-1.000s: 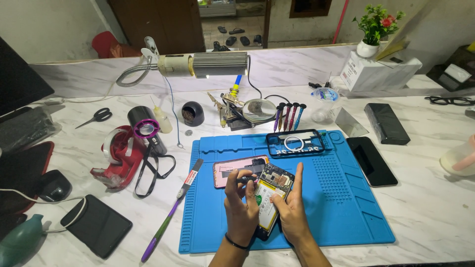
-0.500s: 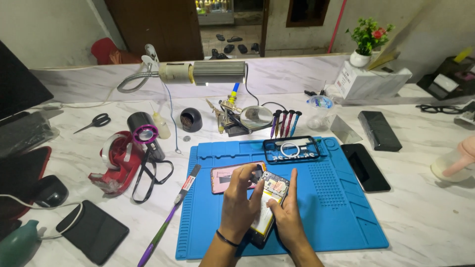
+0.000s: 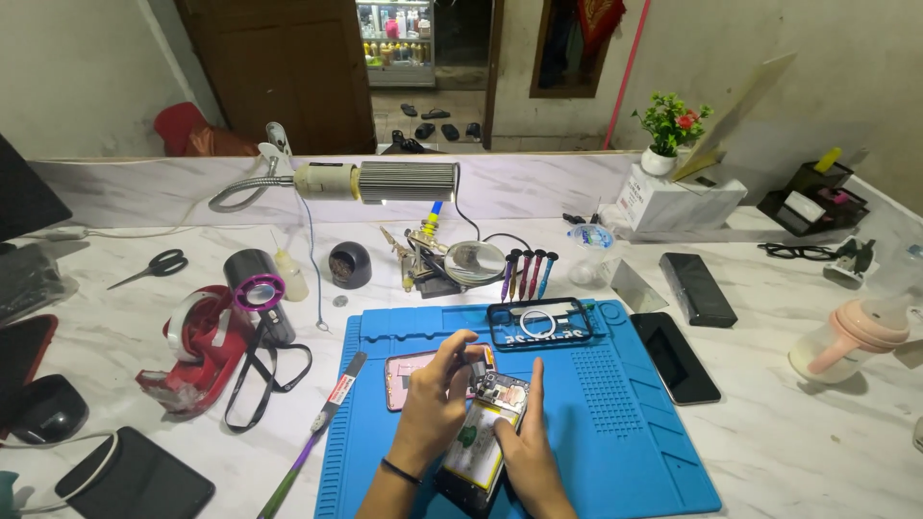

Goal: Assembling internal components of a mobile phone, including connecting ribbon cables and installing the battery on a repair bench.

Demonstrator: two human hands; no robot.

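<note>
Both hands are sitting a little nearer on the blue mat [image 3: 615, 423] than before. Left hand [image 3: 437, 404] is pinching a small tool at the top of the opened phone [image 3: 481, 437], while right hand [image 3: 524, 452] is cradling its right edge, fingers pressed along it. A slip could be gouging the exposed board, judging by the tilt.

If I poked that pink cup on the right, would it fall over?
Probably not easily: the pink cup stands upright on the marble table and looks wide and squat. It seems light plastic, so it would likely slide. Its side handle might catch.
</note>
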